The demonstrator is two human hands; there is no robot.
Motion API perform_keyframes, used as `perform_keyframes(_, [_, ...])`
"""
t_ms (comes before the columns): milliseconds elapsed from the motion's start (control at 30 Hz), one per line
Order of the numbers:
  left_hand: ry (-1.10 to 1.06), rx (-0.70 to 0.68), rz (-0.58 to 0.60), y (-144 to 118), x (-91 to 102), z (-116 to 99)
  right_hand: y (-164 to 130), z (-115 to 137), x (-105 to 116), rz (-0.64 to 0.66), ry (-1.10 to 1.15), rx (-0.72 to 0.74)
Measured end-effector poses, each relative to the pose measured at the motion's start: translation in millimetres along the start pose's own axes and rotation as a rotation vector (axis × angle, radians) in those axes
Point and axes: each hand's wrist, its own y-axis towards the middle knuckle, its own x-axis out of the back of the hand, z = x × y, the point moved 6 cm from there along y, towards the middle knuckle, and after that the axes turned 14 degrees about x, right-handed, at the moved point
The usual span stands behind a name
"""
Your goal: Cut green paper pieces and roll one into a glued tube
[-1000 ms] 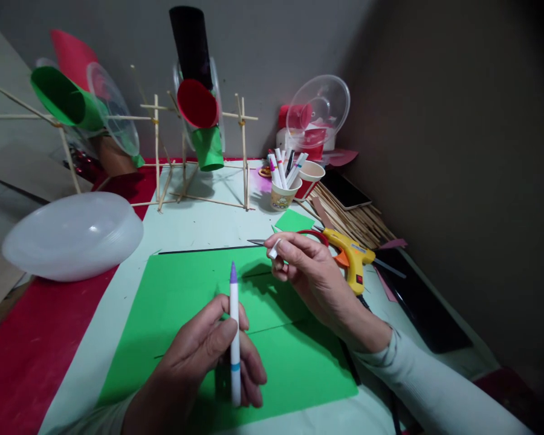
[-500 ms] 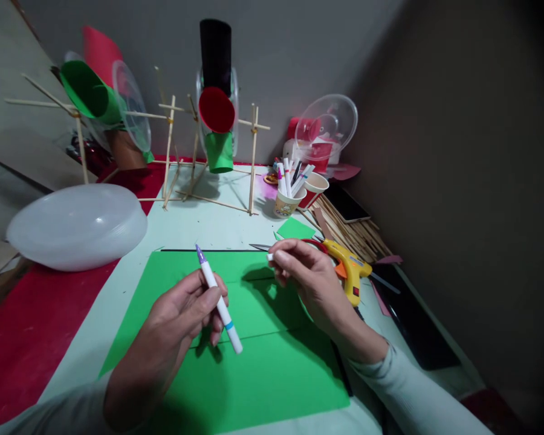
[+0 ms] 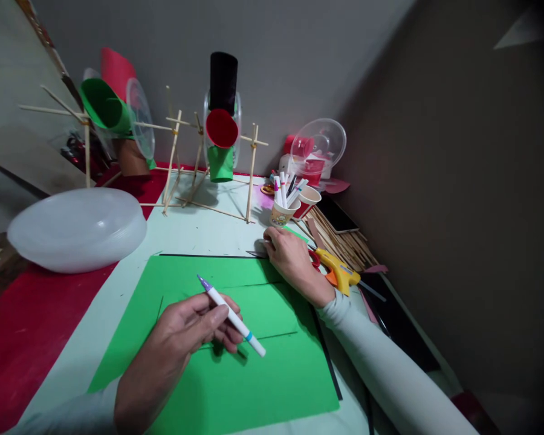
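Note:
My left hand (image 3: 176, 341) holds a white marker (image 3: 236, 321) with a purple tip and a blue band, tip pointing up and left, above a green sheet (image 3: 254, 380). Thin dark lines run across that sheet, and a black edge shows beneath it. My right hand (image 3: 292, 257) is low over the sheet's far edge, fingers pinched, with a small pale bit of the marker cap at the fingertips, mostly hidden. Right by these fingers lie scissors (image 3: 315, 260), partly covered by the hand, and a green paper scrap (image 3: 298, 233).
A yellow glue gun (image 3: 340, 269) lies right of my right hand, before wooden sticks (image 3: 340, 241) and a phone (image 3: 338, 214). Behind stand a cup of markers (image 3: 281, 212) and another cup (image 3: 309, 199). Stick frames with paper tubes (image 3: 222, 128) stand at the back; plastic lids (image 3: 77, 229) lie left.
My right hand has moved away from me and slightly left, down toward the tabletop by the scissors. My left hand, still gripping the marker, has shifted slightly right and down.

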Motion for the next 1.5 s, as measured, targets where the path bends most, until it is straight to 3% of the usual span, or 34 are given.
perform_keyframes(200, [-0.150, 0.051, 0.068, 1, -5.2, 2, -28, 20, 25, -0.008, -0.037, 0.211])
perform_keyframes(267, [-0.240, 0.080, 0.121, 0, -9.9, 4, -51, 41, 37, -0.010, 0.004, 0.333])
perform_keyframes(367, [-0.326, 0.121, 0.243, -7, -21.8, 8, -91, 88, 50, -0.007, 0.184, 0.673])
perform_keyframes(467, [-0.296, 0.131, 0.306, -18, -31.6, 14, -117, 114, 58, -0.050, 0.356, 0.708])
perform_keyframes(700, [-0.180, 0.207, 0.302, -48, -36.3, 28, -142, 132, 58, -0.149, 0.455, 0.594])
perform_keyframes(767, [-0.023, 0.170, 0.251, -55, -34.0, 28, -140, 125, 62, -0.264, 0.532, 0.492])
perform_keyframes(833, [0.304, 0.023, 0.207, -59, -35.6, 24, -133, 111, 68, -0.451, 0.650, 0.299])
perform_keyframes(900, [0.661, -0.222, 0.199, -63, -43.7, 21, -124, 99, 69, -0.609, 0.808, 0.092])
perform_keyframes(967, [0.955, -0.482, 0.064, -63, -47.3, 19, -112, 95, 60, -0.666, 0.999, -0.052])
perform_keyframes(1067, [1.443, -0.796, -0.331, -61, -45.9, 14, -96, 103, 35, -0.605, 1.235, -0.183])
perform_keyframes(1133, [1.761, -0.905, -0.480, -59, -44.8, 11, -91, 108, 19, -0.515, 1.250, -0.207])
perform_keyframes(1200, [1.952, -0.925, -0.506, -55, -39.8, 7, -89, 114, 12, -0.392, 1.099, -0.092])
perform_keyframes(1367, [2.043, -0.940, -0.450, -50, -27.3, 11, -90, 137, 5, 0.058, 0.502, 0.510])
perform_keyframes(1500, [2.081, -0.966, -0.446, -49, -27.2, 27, -90, 135, 1, 0.148, 0.326, 0.633])
